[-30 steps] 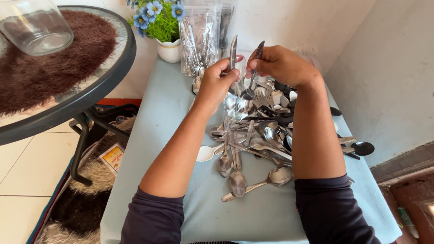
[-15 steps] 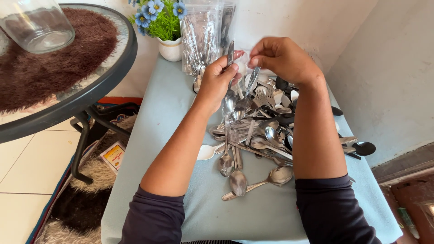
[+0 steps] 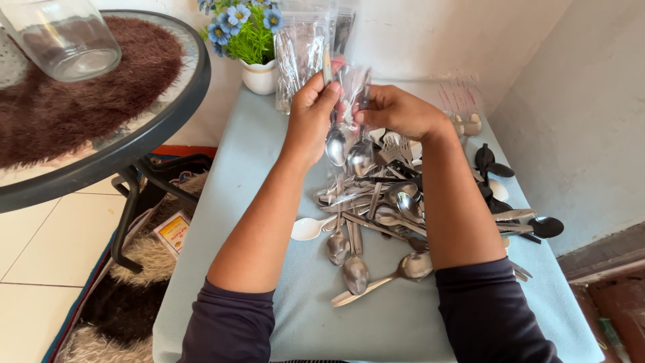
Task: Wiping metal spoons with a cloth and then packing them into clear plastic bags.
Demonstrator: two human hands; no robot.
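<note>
1. Near: heap of loose cutlery [image 3: 376, 222] on the pale blue table [image 3: 222, 255], unchanged.
2. Both hands have risen since a second ago; two spoons now hang bowl-down, seemingly bagged.
3. Left hand [image 3: 310, 111] closed around spoon [image 3: 336, 142]; right hand [image 3: 396, 111] pinches clear sleeve [image 3: 349, 87] holding second spoon [image 3: 359, 160].
4. Far: bagged packs [image 3: 299, 50].

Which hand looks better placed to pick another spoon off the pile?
Probably the right hand: it only pinches the clear bag and sits above the cutlery pile. The left hand is gripping the spoons.
</note>
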